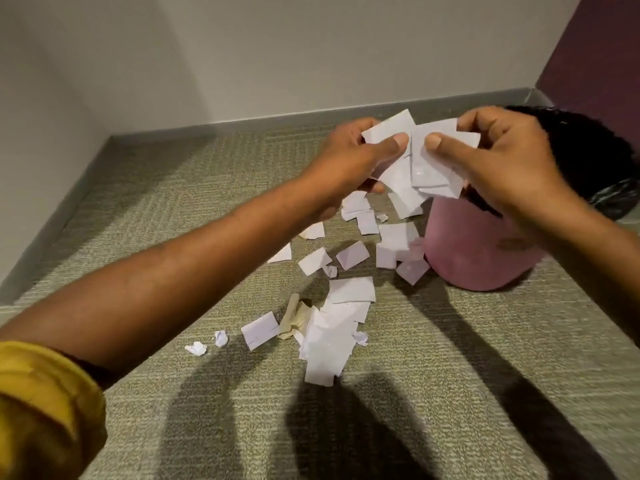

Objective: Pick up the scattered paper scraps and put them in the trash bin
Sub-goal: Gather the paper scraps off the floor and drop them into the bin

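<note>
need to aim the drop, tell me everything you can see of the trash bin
The trash bin is round and pink, smooth like plastic, lined with a black bag that spills over its rim. It seems to stand upright on the carpet near the right corner. White scraps lie against its base; the right hand hides part of its top.

You have one view: a wide-angle camera on the person's head, facing forward and down into a room corner. It sits close to the action. Both forearms stretch from the near edge, with the left hand (349, 161) and right hand (502, 157) level at mid-frame. Carpet (138, 202) and paper scraps (346, 306) fill the near and middle ground. The trash bin (478, 258) stands far right, with the wall (311, 46) beyond.
</note>
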A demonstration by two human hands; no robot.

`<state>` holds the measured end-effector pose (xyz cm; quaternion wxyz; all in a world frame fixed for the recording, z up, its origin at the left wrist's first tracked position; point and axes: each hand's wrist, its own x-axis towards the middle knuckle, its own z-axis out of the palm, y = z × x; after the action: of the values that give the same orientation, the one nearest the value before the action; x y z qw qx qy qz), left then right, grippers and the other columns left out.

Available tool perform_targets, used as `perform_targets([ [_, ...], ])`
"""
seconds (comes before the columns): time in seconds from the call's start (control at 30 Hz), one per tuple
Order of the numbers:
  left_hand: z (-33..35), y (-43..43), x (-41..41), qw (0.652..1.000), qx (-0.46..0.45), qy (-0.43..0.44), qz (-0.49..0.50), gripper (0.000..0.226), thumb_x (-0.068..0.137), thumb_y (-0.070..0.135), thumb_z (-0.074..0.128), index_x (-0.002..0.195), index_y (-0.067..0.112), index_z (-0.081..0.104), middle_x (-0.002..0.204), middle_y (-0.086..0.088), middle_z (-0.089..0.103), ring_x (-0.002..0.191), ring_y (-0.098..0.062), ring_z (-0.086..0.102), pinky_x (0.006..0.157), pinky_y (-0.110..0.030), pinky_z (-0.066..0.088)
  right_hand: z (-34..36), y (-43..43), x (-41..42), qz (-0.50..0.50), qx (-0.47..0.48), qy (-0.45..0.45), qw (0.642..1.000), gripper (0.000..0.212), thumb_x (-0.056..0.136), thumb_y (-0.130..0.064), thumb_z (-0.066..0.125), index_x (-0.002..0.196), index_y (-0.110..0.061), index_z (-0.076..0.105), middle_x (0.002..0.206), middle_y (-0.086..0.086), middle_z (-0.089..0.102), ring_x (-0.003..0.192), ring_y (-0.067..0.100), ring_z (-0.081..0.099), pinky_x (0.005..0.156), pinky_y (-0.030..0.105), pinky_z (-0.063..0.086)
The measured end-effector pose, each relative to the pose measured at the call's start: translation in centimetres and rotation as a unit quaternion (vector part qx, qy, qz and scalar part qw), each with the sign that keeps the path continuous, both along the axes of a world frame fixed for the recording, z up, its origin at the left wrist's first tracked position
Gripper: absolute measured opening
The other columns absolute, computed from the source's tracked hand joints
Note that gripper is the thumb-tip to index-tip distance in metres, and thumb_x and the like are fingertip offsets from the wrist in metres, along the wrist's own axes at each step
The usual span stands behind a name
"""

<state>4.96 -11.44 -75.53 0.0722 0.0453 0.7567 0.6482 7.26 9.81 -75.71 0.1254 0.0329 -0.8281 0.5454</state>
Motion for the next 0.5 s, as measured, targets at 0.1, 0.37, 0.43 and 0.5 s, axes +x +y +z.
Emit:
perform_targets([
  [0.1, 1.7, 3.3, -0.9, 0.999, 0.046, 0.002, -0.024, 0.022, 0.104, 0.023, 0.070, 0.121, 0.009, 0.068, 0.109, -0.015, 0.080, 0.078, -0.023, 0.076, 0.058, -0.029, 0.058, 1.5, 1.8, -0.6, -0.043, -0.027, 0.015, 0.999, 0.024, 0.090, -0.043, 0.084, 0.099, -0.022, 0.075, 0.101, 0.002, 0.081, 0.095, 0.024, 0.081, 0.085, 0.056, 0.067],
  [0.37, 1.1, 10.8, -2.4, 0.985, 0.065, -0.137, -0.085, 0.029, 0.110, 0.019, 0.057, 0.132, 0.000, 0.061, 0.098, -0.019, 0.070, 0.070, -0.026, 0.072, 0.061, -0.032, 0.067, 0.2, 6.9, -2.7, -0.134, -0.118, -0.070, 0.981, 0.026, 0.093, -0.032, 0.082, 0.115, -0.022, 0.072, 0.108, 0.002, 0.077, 0.097, 0.023, 0.079, 0.067, 0.041, 0.068],
  [0.43, 0.8, 11.5, -2.4, 0.977, 0.064, -0.169, -0.113, 0.032, 0.111, 0.023, 0.056, 0.134, 0.002, 0.059, 0.100, -0.019, 0.068, 0.074, -0.026, 0.070, 0.072, -0.037, 0.069, -0.4, 7.8, -2.7, -0.124, -0.148, -0.115, 0.974, 0.028, 0.097, -0.030, 0.079, 0.122, -0.018, 0.073, 0.106, 0.000, 0.077, 0.098, 0.024, 0.078, 0.070, 0.039, 0.066],
  [0.5, 0.4, 12.1, -2.5, 0.973, 0.063, -0.180, -0.133, 0.043, 0.110, 0.034, 0.057, 0.141, 0.003, 0.056, 0.125, -0.023, 0.066, 0.077, -0.026, 0.072, 0.078, -0.040, 0.069, -0.7, 8.5, -2.2, -0.115, -0.157, -0.153, 0.969, 0.029, 0.100, -0.033, 0.076, 0.126, -0.020, 0.073, 0.103, -0.004, 0.075, 0.095, 0.022, 0.075, 0.069, 0.037, 0.064],
])
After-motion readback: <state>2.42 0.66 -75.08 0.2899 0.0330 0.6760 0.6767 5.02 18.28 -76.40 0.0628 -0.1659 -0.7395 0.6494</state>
